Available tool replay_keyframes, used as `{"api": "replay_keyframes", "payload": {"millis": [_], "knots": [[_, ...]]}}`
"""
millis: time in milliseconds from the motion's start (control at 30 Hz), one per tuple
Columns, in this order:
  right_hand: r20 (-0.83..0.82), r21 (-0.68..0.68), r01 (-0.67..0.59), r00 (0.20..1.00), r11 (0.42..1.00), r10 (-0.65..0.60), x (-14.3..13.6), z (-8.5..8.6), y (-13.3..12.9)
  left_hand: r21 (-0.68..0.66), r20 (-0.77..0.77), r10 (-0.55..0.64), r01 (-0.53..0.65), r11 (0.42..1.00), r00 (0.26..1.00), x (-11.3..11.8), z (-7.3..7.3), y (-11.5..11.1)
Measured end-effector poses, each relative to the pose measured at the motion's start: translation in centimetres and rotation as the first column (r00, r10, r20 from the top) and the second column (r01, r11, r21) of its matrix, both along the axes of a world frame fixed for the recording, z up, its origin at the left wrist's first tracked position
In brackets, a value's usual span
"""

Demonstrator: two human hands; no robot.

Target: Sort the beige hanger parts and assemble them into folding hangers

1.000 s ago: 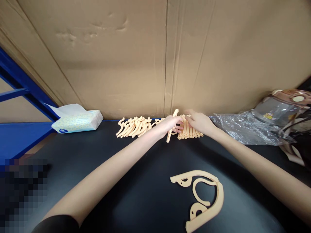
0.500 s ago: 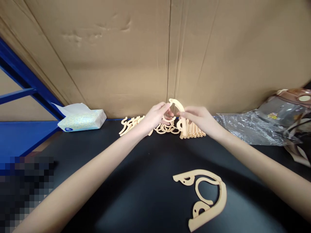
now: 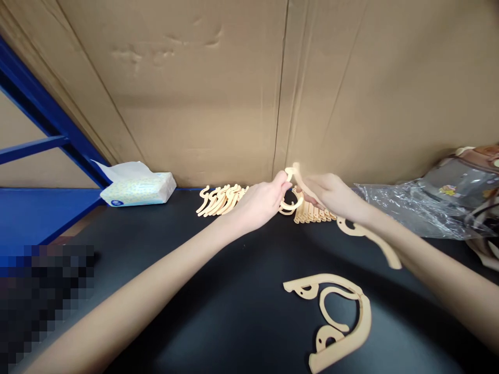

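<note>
My left hand is closed, thumb and fingers pinching a cream plastic hanger hook with a round curve. My right hand grips a cream hanger arm, whose lower part with a holed lug sticks out below the wrist. The arm's upper end is close to the hook's end; whether they touch I cannot tell. On the table nearer me lies a folded travel hanger, two arms joined at one end with its hook folded in between.
At the back of the black table sit a pile of hooks and a row of hanger arms. A tissue pack stands left, a clear plastic bag right. Cardboard walls the back; a blue frame rises left.
The hanger arm in my right hand has swung from hanging downward to slanting lower right, below the wrist. My left hand has turned, with the hook in it. The view has shifted slightly left.
</note>
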State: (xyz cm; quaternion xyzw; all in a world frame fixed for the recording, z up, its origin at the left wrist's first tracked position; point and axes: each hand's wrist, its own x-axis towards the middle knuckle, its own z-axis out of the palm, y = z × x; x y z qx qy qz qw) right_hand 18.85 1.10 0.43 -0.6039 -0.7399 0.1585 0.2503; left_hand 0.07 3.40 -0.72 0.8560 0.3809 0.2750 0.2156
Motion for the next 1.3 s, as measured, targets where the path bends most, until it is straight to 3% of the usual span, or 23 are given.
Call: {"api": "replay_keyframes", "payload": {"millis": [67,167,267,367,433,500,567,600,633,667,733,800,833,900,967,1033,1133,1200,1267,1300], "knots": [[-0.395,-0.212,-0.129,0.918,0.969,0.035,0.3,0.2,0.2,-0.014,-0.077,0.024,-0.025,1.000,0.997,0.2,-1.0,0.9],[-0.672,-0.249,-0.137,0.738,0.959,-0.069,0.7,0.5,0.4,-0.064,-0.111,0.076,-0.084,0.994,0.991,0.4,-2.1,3.0],[-0.761,-0.163,-0.036,0.640,0.986,-0.103,0.6,0.5,0.5,-0.089,-0.120,0.181,-0.192,0.977,0.976,0.6,-2.4,4.6],[-0.801,-0.080,0.087,0.587,0.993,-0.116,0.4,0.3,0.7,-0.127,-0.065,0.266,-0.273,0.954,0.962,0.3,-1.7,4.4],[-0.817,0.013,0.230,0.563,0.973,-0.122,0.3,0.0,0.8,-0.202,-0.030,0.220,-0.222,0.954,0.975,0.0,-0.8,3.5],[-0.803,0.104,0.353,0.582,0.930,-0.132,0.4,-0.3,0.9,-0.418,0.048,0.074,-0.047,0.907,0.996,-0.4,-0.1,2.3],[-0.754,0.180,0.388,0.645,0.904,-0.126,0.6,-0.6,1.0,-0.658,0.216,-0.015,0.157,0.736,0.976,-0.7,0.3,1.4],[-0.717,0.210,0.369,0.687,0.905,-0.114,0.8,-0.7,1.1,-0.728,0.313,0.011,0.233,0.645,0.950,-0.8,0.3,1.1],[-0.672,0.236,0.335,0.734,0.912,-0.096,0.9,-0.8,1.1,-0.759,0.391,0.073,0.276,0.590,0.918,-0.9,0.2,0.8],[-0.613,0.256,0.289,0.786,0.922,-0.076,1.1,-0.7,1.0,-0.761,0.442,0.146,0.284,0.583,0.885,-0.9,0.1,0.7],[-0.425,0.287,0.212,0.902,0.934,-0.074,1.5,-0.6,0.9,-0.736,0.508,0.248,0.267,0.622,0.825,-0.8,-0.1,0.6],[-0.119,0.366,0.171,0.984,0.915,-0.136,1.7,-0.6,0.7,-0.715,0.520,0.274,0.236,0.658,0.809,-0.7,-0.1,0.5],[0.061,0.417,0.123,0.985,0.901,-0.163,1.6,-0.6,0.6,-0.715,0.516,0.273,0.233,0.659,0.812,-0.6,-0.1,0.4],[0.387,0.452,-0.055,0.912,0.890,-0.140,1.3,-1.0,0.3,-0.732,0.497,0.259,0.241,0.637,0.828,-0.4,0.2,-0.1],[0.559,0.385,-0.212,0.828,0.898,-0.044,0.6,-1.7,0.1,-0.752,0.482,0.242,0.256,0.607,0.842,-0.3,0.4,-0.6],[0.565,0.350,-0.230,0.825,0.908,-0.009,-0.2,-2.4,-0.1,-0.756,0.485,0.235,0.269,0.597,0.842,-0.2,0.7,-1.2],[0.446,0.415,-0.119,0.891,0.902,-0.088,-0.9,-3.1,-0.4,-0.744,0.509,0.239,0.284,0.604,0.827,0.1,1.1,-1.9],[0.430,0.447,-0.079,0.892,0.891,-0.136,-1.1,-3.3,-0.6,-0.751,0.499,0.247,0.272,0.601,0.831,0.4,1.2,-2.1],[0.470,0.428,-0.065,0.868,0.901,-0.161,-1.3,-3.1,-0.8,-0.758,0.438,0.274,0.187,0.625,0.856,0.7,1.0,-2.3],[0.482,0.395,-0.061,0.863,0.917,-0.150,-1.4,-2.9,-0.9,-0.739,0.394,0.283,0.118,0.664,0.874,0.7,0.8,-2.3]]}}
